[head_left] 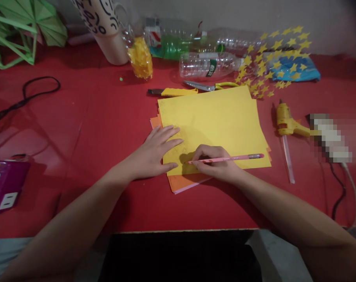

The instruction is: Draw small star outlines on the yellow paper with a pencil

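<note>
A yellow sheet of paper (215,121) lies on top of orange paper (185,182) in a stack on the red table. My left hand (156,152) rests flat with its fingers spread across the sheet's left edge, holding nothing. Wrapped round a pink pencil (239,157), my right hand (214,162) rests on the lower part of the yellow sheet. The pencil's tip points left and meets the paper; its eraser end points right. Faint pencil marks run along the sheet's left side.
Behind the paper lie a yellow cutter (179,92), scissors (207,86), plastic bottles (210,65) and yellow stars (261,70). A glue gun (285,121) and a power strip (332,139) are at right. At left are a black cord (25,92) and a purple box (7,186).
</note>
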A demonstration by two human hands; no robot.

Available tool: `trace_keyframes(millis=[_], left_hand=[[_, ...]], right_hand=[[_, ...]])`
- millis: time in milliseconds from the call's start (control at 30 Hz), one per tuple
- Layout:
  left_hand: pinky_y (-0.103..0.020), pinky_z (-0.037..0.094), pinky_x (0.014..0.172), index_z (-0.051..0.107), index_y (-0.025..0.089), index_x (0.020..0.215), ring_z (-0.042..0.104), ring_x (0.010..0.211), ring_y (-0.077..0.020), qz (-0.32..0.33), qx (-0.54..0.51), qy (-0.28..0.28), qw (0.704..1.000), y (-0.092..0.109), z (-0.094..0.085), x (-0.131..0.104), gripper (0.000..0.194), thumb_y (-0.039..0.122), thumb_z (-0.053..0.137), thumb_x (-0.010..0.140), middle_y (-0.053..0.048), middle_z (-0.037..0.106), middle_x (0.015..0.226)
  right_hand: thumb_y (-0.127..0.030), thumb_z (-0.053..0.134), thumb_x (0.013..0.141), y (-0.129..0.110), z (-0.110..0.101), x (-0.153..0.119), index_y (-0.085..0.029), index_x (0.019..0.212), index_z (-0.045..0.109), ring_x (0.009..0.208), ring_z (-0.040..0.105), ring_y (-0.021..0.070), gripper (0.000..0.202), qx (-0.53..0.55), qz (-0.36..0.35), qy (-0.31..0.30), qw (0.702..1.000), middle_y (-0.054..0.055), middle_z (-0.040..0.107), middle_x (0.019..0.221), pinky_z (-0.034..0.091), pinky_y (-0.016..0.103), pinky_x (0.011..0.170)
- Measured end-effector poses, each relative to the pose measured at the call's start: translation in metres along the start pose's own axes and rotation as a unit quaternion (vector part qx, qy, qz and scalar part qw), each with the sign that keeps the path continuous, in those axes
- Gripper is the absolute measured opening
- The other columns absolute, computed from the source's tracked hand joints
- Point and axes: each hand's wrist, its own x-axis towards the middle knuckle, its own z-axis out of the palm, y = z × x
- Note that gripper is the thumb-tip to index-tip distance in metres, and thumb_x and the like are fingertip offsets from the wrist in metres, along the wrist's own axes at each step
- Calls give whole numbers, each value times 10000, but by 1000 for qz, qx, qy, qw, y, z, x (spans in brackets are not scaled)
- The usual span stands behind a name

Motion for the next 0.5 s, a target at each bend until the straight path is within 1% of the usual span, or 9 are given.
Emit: trace_keyframes(millis=[133,333,500], left_hand=[[-581,129,1223,477,171,1406,190,1498,-314,1,0,0,1000,0,1,0,585,444,591,902,-141,278,1598],[-578,124,1226,475,175,1411,183,1501,-313,-2,-6,-3,1000,0,0,-1,587,455,583,906,-135,276,1600],[-580,114,1227,473,171,1413,180,1502,-312,-2,-3,-2,1000,0,0,-1,584,441,580,907,-138,274,1599]], right_hand=[[-224,552,817,0,1,0,-199,694,521,521,414,68,130,-4,-1,-3,1000,-46,510,599,316,247,503],[-231,547,800,-2,1,0,-203,695,508,519,415,70,115,-10,32,23,999,-44,519,602,307,247,497],[-236,553,799,-3,1,1,-203,689,513,519,414,80,122,-9,33,45,998,-39,516,605,310,255,501]])
